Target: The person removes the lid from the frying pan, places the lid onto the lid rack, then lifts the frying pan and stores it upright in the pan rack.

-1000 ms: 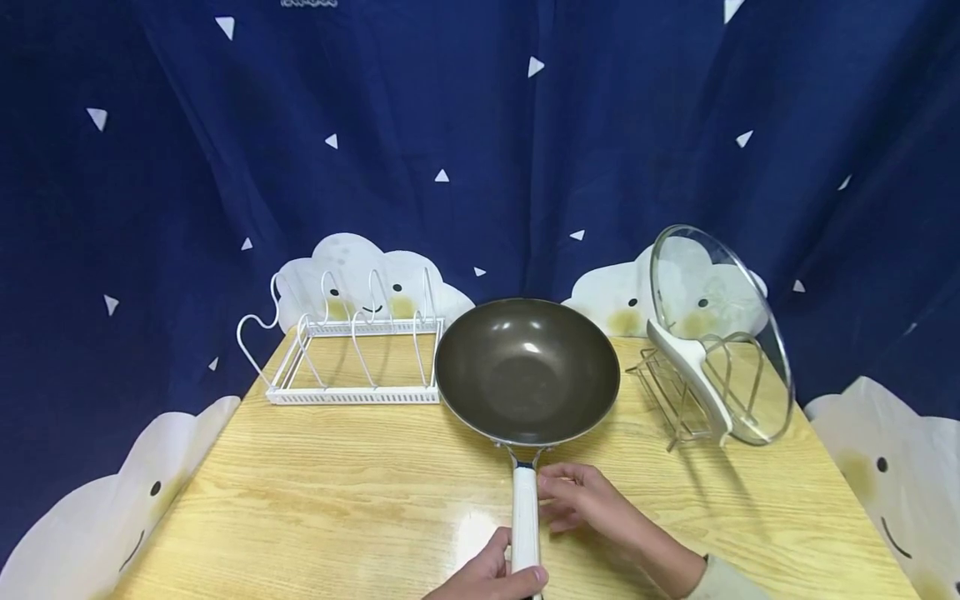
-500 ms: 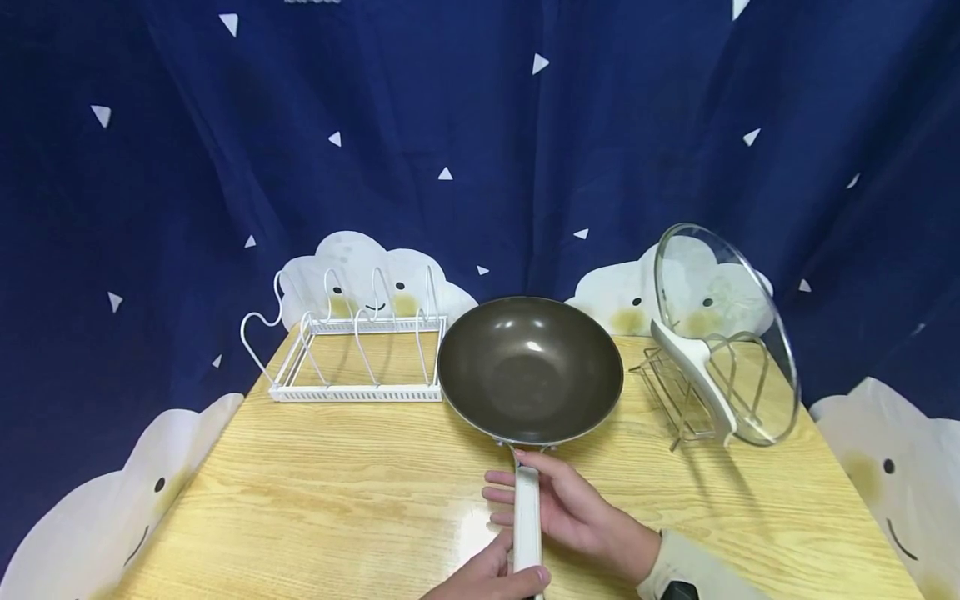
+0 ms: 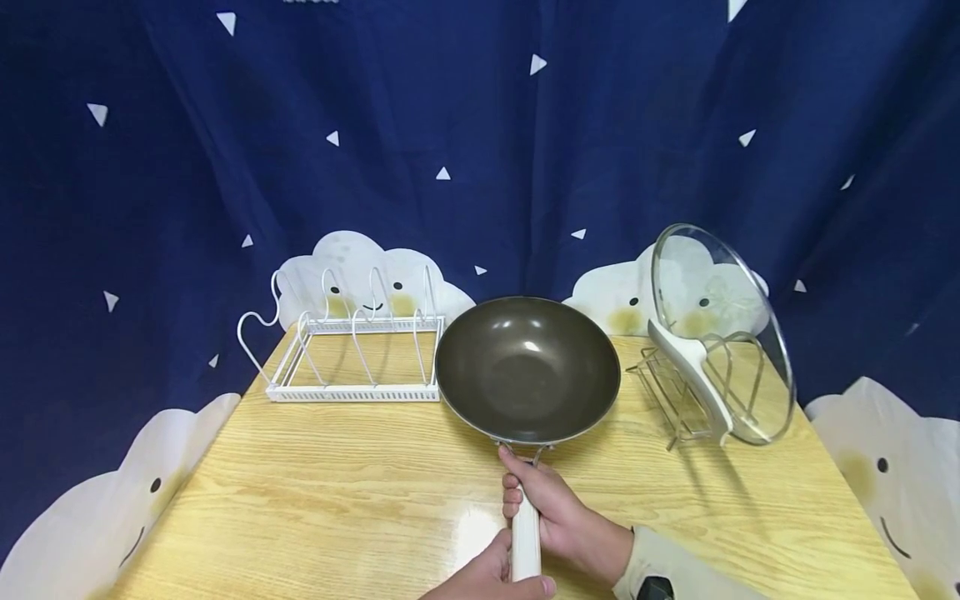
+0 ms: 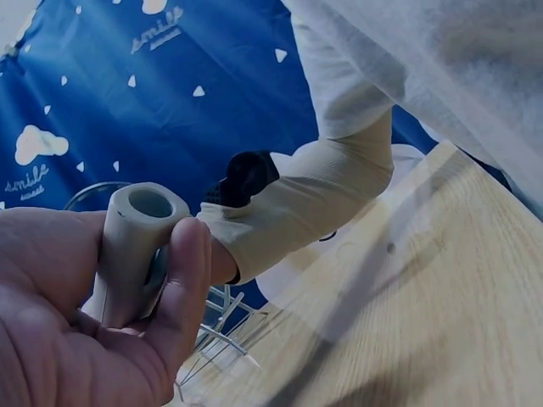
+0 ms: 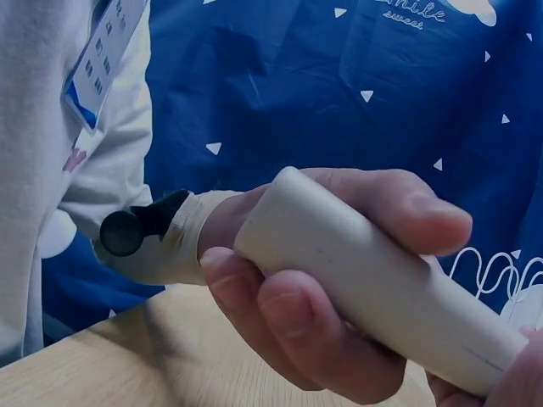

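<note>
A dark-coated wok [image 3: 528,371] with a white handle [image 3: 526,542] is at the middle of the head view, its bowl facing up. My left hand [image 3: 487,575] grips the handle near its end, thumb across the top. Farther up, by the bowl, my right hand [image 3: 551,508] wraps its fingers round the same handle, thumb pointing at the wok. In the left wrist view the hollow handle end [image 4: 144,208] sticks out between thumb and fingers. The right wrist view shows the left fingers curled under the handle [image 5: 365,271].
A white wire rack [image 3: 352,393] stands at the back left of the wooden table [image 3: 337,483]. At the right, a glass lid [image 3: 780,367] with a white handle leans in a small metal rack [image 3: 675,408]. A blue curtain [image 3: 480,108] hangs behind.
My right hand has come in from beside the handle and closed its fingers round it just below the bowl. My left hand keeps its grip; the wok stays about where it was.
</note>
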`<action>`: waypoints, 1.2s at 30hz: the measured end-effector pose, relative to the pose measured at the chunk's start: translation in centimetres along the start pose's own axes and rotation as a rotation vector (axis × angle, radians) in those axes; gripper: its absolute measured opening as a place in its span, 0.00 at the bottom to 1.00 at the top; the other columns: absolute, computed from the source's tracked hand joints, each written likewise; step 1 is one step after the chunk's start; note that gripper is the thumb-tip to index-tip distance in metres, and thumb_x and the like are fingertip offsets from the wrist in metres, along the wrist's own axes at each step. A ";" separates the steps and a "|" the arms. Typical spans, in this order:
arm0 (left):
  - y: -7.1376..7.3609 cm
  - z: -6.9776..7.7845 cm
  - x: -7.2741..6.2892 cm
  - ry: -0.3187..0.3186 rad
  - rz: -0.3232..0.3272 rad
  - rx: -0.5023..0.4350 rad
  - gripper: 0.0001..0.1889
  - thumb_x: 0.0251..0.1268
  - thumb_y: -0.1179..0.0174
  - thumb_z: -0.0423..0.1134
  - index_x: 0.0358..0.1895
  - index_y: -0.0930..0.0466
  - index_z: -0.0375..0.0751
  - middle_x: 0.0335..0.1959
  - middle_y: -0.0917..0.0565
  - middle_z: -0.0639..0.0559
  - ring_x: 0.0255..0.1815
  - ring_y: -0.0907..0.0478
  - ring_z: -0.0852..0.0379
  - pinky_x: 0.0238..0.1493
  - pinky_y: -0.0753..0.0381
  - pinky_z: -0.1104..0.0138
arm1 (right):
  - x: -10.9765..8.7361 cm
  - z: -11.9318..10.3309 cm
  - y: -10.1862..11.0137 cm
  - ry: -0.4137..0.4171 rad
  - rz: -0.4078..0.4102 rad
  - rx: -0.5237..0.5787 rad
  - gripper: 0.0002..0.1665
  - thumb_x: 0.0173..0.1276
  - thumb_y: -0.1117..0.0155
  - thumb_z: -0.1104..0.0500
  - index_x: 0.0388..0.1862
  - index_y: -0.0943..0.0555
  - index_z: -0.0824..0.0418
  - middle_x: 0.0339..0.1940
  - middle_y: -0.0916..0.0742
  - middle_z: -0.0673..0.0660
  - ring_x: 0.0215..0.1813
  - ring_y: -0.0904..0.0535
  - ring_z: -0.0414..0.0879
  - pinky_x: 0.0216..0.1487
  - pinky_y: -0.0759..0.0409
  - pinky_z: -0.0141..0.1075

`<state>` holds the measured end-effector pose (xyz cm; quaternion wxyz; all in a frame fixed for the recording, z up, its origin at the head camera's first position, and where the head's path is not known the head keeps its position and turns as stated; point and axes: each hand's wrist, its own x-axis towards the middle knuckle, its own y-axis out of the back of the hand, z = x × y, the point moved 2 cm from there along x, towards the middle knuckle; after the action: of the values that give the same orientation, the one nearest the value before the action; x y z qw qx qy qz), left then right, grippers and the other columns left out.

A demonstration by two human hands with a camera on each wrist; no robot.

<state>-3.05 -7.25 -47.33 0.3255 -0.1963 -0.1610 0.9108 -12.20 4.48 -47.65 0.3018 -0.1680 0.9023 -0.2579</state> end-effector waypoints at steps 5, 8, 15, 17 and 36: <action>-0.2 0.0 0.0 0.002 0.012 0.005 0.34 0.72 0.41 0.39 0.70 0.52 0.29 0.27 0.23 0.57 0.22 0.28 0.68 0.25 0.27 0.76 | 0.1 0.1 -0.1 0.016 0.003 -0.002 0.13 0.82 0.46 0.50 0.37 0.35 0.54 0.21 0.29 0.41 0.19 0.35 0.28 0.21 0.32 0.19; -0.4 0.1 0.0 -0.010 0.025 0.000 0.31 0.72 0.42 0.38 0.68 0.48 0.30 0.26 0.24 0.58 0.20 0.28 0.69 0.23 0.28 0.77 | 0.1 0.1 -0.2 0.009 0.010 -0.001 0.13 0.81 0.46 0.57 0.35 0.36 0.54 0.20 0.29 0.41 0.18 0.35 0.28 0.20 0.33 0.19; -0.9 0.2 0.3 -0.047 0.094 -0.017 0.28 0.69 0.41 0.37 0.63 0.46 0.30 0.30 0.25 0.52 0.23 0.26 0.66 0.25 0.25 0.75 | -0.2 -0.4 -0.4 -0.019 0.032 0.013 0.14 0.73 0.48 0.66 0.30 0.38 0.54 0.18 0.29 0.41 0.17 0.36 0.27 0.19 0.33 0.18; -1.0 0.1 0.4 -0.055 0.123 -0.008 0.29 0.68 0.41 0.36 0.64 0.45 0.29 0.32 0.25 0.50 0.25 0.26 0.64 0.26 0.24 0.74 | -0.3 -0.5 -0.4 -0.022 0.038 0.022 0.14 0.72 0.48 0.67 0.30 0.38 0.54 0.19 0.29 0.42 0.17 0.36 0.27 0.18 0.34 0.18; -1.6 1.1 -0.1 -0.072 0.151 0.008 0.29 0.67 0.42 0.37 0.64 0.44 0.30 0.32 0.26 0.49 0.25 0.27 0.63 0.26 0.26 0.72 | -0.9 -1.3 -1.2 -0.072 0.018 0.086 0.12 0.71 0.51 0.67 0.35 0.41 0.55 0.17 0.30 0.40 0.16 0.37 0.27 0.18 0.35 0.17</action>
<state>-2.64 -6.30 -45.66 0.2506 -0.1736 -0.1536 0.9399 -12.14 4.39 -45.66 0.3432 -0.1560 0.8804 -0.2878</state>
